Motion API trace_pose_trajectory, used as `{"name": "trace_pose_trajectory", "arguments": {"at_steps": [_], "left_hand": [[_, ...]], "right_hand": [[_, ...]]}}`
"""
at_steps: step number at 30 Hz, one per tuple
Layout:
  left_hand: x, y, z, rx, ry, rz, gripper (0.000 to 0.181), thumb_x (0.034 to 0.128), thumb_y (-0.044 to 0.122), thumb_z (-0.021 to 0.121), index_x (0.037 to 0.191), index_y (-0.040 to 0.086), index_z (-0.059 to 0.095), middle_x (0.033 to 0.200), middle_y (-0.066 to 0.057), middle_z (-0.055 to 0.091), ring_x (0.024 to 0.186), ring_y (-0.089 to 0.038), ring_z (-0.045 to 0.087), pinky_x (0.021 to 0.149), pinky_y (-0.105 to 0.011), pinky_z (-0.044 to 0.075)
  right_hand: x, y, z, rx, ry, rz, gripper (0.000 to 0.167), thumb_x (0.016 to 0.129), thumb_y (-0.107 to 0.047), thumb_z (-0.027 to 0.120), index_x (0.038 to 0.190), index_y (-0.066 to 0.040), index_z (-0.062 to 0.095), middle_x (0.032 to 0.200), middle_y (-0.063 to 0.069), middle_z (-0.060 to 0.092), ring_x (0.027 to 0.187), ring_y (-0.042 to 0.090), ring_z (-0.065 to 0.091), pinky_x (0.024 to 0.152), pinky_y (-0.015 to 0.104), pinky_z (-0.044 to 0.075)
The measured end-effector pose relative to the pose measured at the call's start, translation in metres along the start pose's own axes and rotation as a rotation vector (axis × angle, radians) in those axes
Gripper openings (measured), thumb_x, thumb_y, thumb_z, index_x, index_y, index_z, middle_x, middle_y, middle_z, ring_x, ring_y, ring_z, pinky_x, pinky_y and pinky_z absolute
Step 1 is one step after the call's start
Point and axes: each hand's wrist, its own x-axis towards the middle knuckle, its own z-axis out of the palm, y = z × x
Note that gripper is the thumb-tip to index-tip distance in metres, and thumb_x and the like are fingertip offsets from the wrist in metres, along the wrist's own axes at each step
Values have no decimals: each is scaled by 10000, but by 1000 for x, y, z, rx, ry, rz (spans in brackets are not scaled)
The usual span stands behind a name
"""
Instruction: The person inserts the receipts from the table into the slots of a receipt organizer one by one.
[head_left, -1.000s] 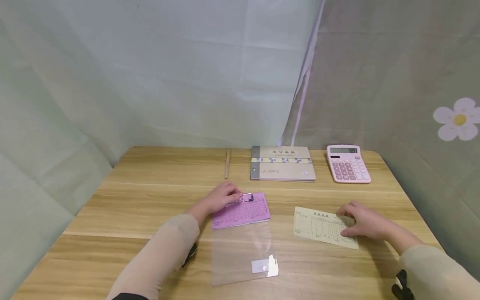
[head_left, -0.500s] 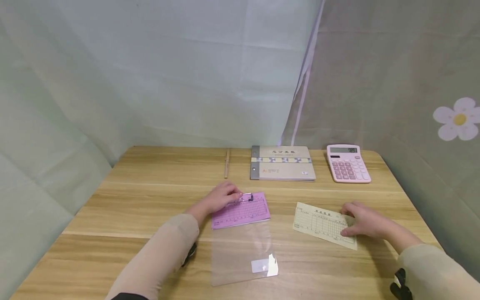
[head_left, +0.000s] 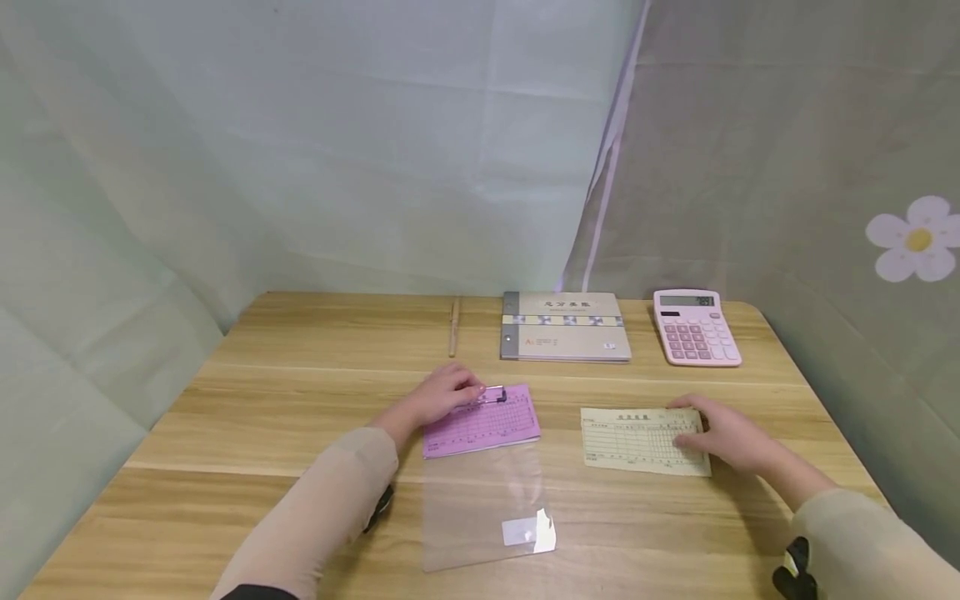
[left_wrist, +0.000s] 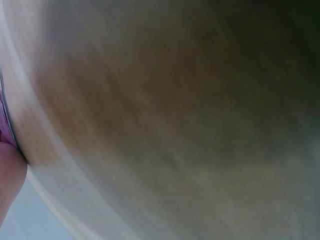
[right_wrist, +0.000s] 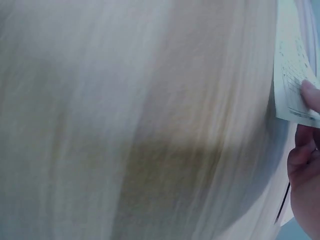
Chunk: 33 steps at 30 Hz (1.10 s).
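Note:
A clear clipboard (head_left: 480, 508) lies on the wooden table with pink printed forms (head_left: 487, 429) under its metal clip (head_left: 495, 396). My left hand (head_left: 444, 395) grips the clipboard's top end at the clip; part of the clip is hidden beneath it. To the right, my right hand (head_left: 727, 435) pinches the right end of a pale yellow printed form (head_left: 630, 442), thumb on the top face. The right wrist view shows this thumb on the yellow form (right_wrist: 290, 75), with fingers below its edge. In the left wrist view only a bit of the left hand (left_wrist: 10, 175) appears, beside pink paper.
Along the back of the table (head_left: 315, 375) lie a pen (head_left: 453, 327), a beige account book (head_left: 566, 327) and a pink calculator (head_left: 696, 327). Hanging cloth (head_left: 420, 167) encloses the table's back and sides. A white label (head_left: 519, 532) is near the clipboard's lower end.
The yellow form has tilted, then swung nearly level and shifted slightly left and away from me, carried by my right hand. My left hand and the clipboard have stayed put.

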Motion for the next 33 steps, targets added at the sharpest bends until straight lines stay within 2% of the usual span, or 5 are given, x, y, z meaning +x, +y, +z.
{"name": "trace_pose_trajectory", "arguments": {"at_steps": [6,12,19,27,33], "left_hand": [[2,-1,0,1,-1,-9,303,943,398,496,1085,171,638,1109,11,533,1068,-197,465,956,-423,357],[3,-3,1,2,-1,-6,306,943,402,496,1092,174,635,1118,8,531,1076,-201,462,961,-429,353],[5,-6,4,15,0,18,322,927,425,511,1097,183,640,1211,-33,527,1166,-242,439,1016,-461,302],[1,-1,4,19,0,21,330,924,396,528,1125,156,630,1220,-55,523,1166,-260,442,1018,-466,304],[-1,-1,3,17,13,9,324,918,397,537,1120,162,631,1218,-48,524,1164,-254,445,1015,-467,309]], "right_hand": [[5,-4,-6,68,87,30,555,867,-290,675,1320,-71,441,949,172,546,837,281,499,696,402,417],[9,-8,-10,16,152,49,537,895,-302,636,1345,-97,425,1059,298,562,915,386,543,733,504,453],[11,-8,-8,-46,190,-54,152,883,-163,648,1017,-92,644,784,-4,585,681,146,462,584,285,397],[14,-14,-16,2,125,7,378,858,-141,648,1213,-47,558,597,-10,459,538,131,436,461,272,395],[17,-23,-27,10,136,-28,377,877,-139,627,1239,-62,553,650,11,506,584,144,449,495,276,388]]}}
